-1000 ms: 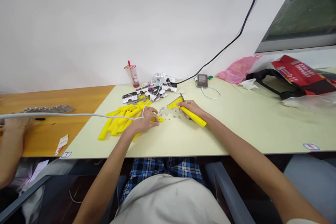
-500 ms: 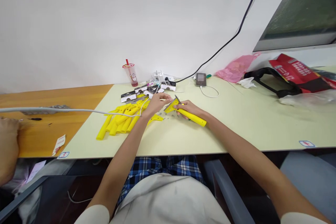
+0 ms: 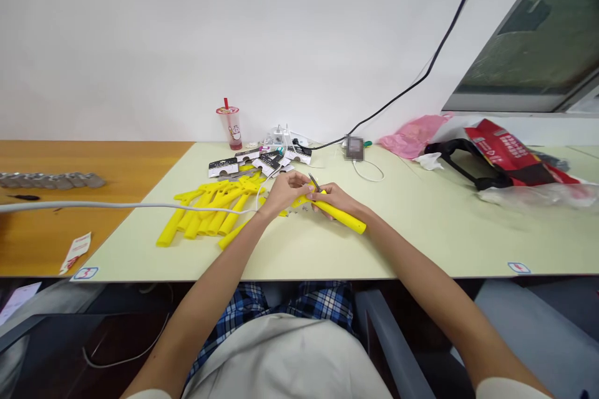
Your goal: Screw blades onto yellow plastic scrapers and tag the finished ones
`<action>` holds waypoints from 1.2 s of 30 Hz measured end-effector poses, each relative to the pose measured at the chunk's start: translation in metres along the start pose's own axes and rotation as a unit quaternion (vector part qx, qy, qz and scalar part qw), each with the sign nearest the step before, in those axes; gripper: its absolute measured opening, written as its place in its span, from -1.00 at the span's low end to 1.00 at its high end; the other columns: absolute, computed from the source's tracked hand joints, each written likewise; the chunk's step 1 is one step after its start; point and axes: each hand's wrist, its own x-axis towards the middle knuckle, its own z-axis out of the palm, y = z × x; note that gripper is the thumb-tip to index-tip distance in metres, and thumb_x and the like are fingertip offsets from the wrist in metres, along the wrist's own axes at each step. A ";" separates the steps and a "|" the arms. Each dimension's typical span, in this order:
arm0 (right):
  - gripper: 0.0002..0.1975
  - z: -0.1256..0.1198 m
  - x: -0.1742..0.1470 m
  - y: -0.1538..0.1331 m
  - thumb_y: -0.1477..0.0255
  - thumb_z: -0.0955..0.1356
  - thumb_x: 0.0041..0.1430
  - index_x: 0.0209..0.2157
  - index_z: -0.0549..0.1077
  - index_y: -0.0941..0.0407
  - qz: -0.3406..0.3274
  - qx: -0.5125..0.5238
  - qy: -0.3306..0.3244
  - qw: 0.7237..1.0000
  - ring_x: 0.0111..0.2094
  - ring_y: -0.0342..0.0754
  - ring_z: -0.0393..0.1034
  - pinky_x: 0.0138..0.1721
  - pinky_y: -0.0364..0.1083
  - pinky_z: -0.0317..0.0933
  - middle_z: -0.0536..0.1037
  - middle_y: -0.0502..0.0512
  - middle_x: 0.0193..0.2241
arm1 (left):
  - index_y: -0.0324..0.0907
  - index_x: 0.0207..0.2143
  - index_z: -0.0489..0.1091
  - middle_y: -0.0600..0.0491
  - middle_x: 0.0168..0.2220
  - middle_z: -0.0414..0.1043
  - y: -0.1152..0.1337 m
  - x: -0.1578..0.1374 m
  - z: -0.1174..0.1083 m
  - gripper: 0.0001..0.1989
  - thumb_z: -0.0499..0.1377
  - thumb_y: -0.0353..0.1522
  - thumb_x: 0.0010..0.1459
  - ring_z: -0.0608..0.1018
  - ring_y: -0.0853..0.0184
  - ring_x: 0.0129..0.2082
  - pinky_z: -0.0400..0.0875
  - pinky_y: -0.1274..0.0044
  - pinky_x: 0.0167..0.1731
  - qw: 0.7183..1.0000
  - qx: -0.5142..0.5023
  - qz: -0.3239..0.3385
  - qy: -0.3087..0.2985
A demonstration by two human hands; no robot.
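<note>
A yellow plastic scraper [image 3: 344, 217] slants across the table in front of me, handle end toward the lower right. Around the upper handle wraps my right hand [image 3: 337, 198], closed, and a dark, thin blade [image 3: 314, 183] juts up at the head. My left hand [image 3: 286, 192] is closed at the scraper's head, thumb and fingers together there; whether they pinch the head or a small part is hidden. Tiny metal screws [image 3: 305, 207] lie scattered below the hands. Left of them is a pile of yellow scraper handles [image 3: 210, 209], partly behind my left forearm.
Black-and-white cards [image 3: 223, 166] lie behind the handles, near a cup with a red straw [image 3: 230, 128]. A white cable [image 3: 140, 205] crosses on the left. A small grey device [image 3: 354, 148] stands at the back. Pink plastic [image 3: 412, 136] and a red bag [image 3: 510, 149] are at right.
My left hand has closed in on the scraper's head, which it now partly covers. The view has shifted slightly, and the other person's hand at the left edge is out of view.
</note>
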 end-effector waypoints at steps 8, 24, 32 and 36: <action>-0.53 0.000 0.007 0.008 0.04 0.62 0.08 -0.50 0.55 0.13 -0.026 0.056 0.084 0.995 -0.77 -0.15 0.30 -0.70 -0.15 0.13 0.50 -0.01 -0.71 | -0.17 -0.07 0.52 -0.10 -0.04 0.67 -0.009 0.001 0.004 -0.74 0.38 -0.23 0.28 0.68 0.22 -0.09 0.55 0.40 -0.09 0.986 0.063 0.125 0.088; -0.44 0.015 0.015 0.009 -0.08 0.63 -0.03 -0.39 0.51 0.10 -0.064 0.166 0.267 0.947 -0.73 -0.16 0.35 -0.72 -0.13 0.23 0.66 0.04 -0.46 | -0.17 0.29 0.55 -0.09 0.28 0.63 -0.012 -0.022 0.021 -0.59 0.15 -0.45 0.46 0.56 0.06 0.32 0.43 0.16 0.28 0.769 0.521 0.355 0.103; -0.41 0.013 0.015 0.008 -0.12 0.63 -0.06 -0.38 0.50 0.09 -0.048 0.176 0.281 0.942 -0.71 -0.15 0.34 -0.70 -0.13 0.23 0.60 0.00 -0.54 | -0.20 0.42 0.42 -0.14 0.38 0.53 -0.010 -0.025 0.025 -0.46 0.10 -0.50 0.43 0.48 0.08 0.40 0.37 0.17 0.36 0.762 0.566 0.301 0.086; -0.41 0.013 0.014 0.007 -0.11 0.64 -0.05 -0.33 0.53 0.09 -0.037 0.175 0.272 0.945 -0.71 -0.12 0.34 -0.70 -0.12 0.23 0.54 -0.04 -0.62 | -0.18 0.50 0.32 -0.15 0.38 0.52 -0.010 -0.026 0.026 -0.35 0.08 -0.54 0.39 0.46 0.04 0.42 0.33 0.12 0.36 0.771 0.558 0.296 0.074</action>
